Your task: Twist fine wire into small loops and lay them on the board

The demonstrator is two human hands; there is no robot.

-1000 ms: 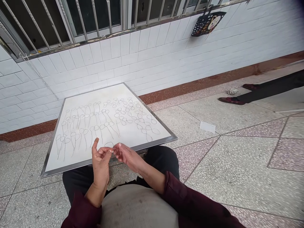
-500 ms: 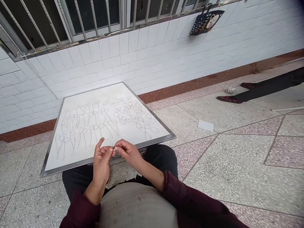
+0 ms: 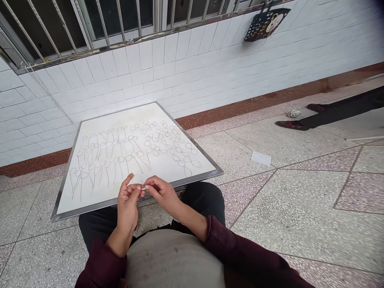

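A white board with a metal frame (image 3: 213,172) rests on my knees, tilted toward the tiled wall. Rows of thin looped wire pieces (image 3: 135,150) lie across it. My left hand (image 3: 128,202) and my right hand (image 3: 162,193) meet at the board's near edge. Both pinch one thin wire loop (image 3: 145,191) between thumb and fingertips. The left thumb points up beside the pinch.
A white tiled wall (image 3: 186,68) with a barred window runs behind the board. Another person's legs and dark shoes (image 3: 292,125) stretch in from the right. A small white square (image 3: 261,159) lies on the speckled floor. A black patterned basket (image 3: 265,24) hangs on the wall.
My hands have closed together on the wire loop; a second ago the left fingers were spread wider and the hands stood slightly apart.
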